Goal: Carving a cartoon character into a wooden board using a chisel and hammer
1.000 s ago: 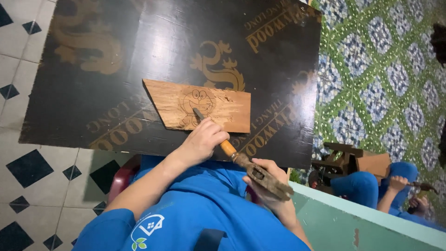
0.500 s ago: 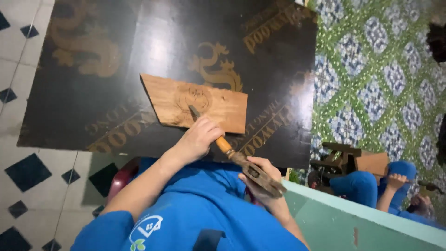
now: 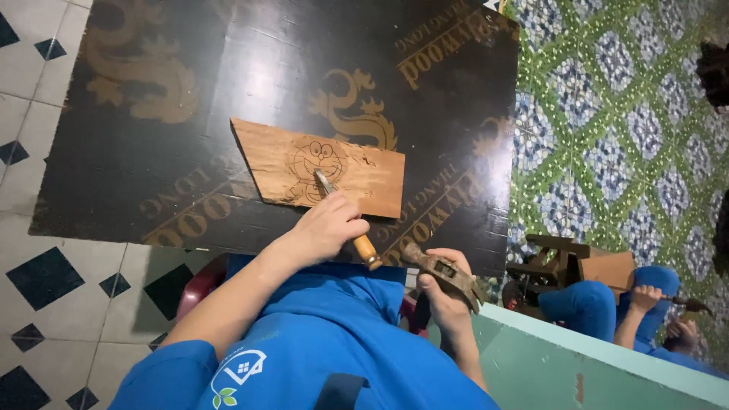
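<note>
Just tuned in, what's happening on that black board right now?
A person in blue is carving a cartoon face drawn on a wooden plank, which lies on a black plywood sheet. The left hand holds a chisel with its tip on the drawing. The right hand holds a hammer right behind the chisel's handle. Another person works at the right edge.

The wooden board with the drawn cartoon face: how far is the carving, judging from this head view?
Done: a cartoon face is outlined on the flat brown wooden board, which lies on the black plywood sheet. In hand: the left hand sets the wooden-handled metal chisel tip on the face, and the right hand has a grip on the worn wooden mallet just behind the chisel handle. Left: little cut relief shows; most lines look only drawn.
</note>
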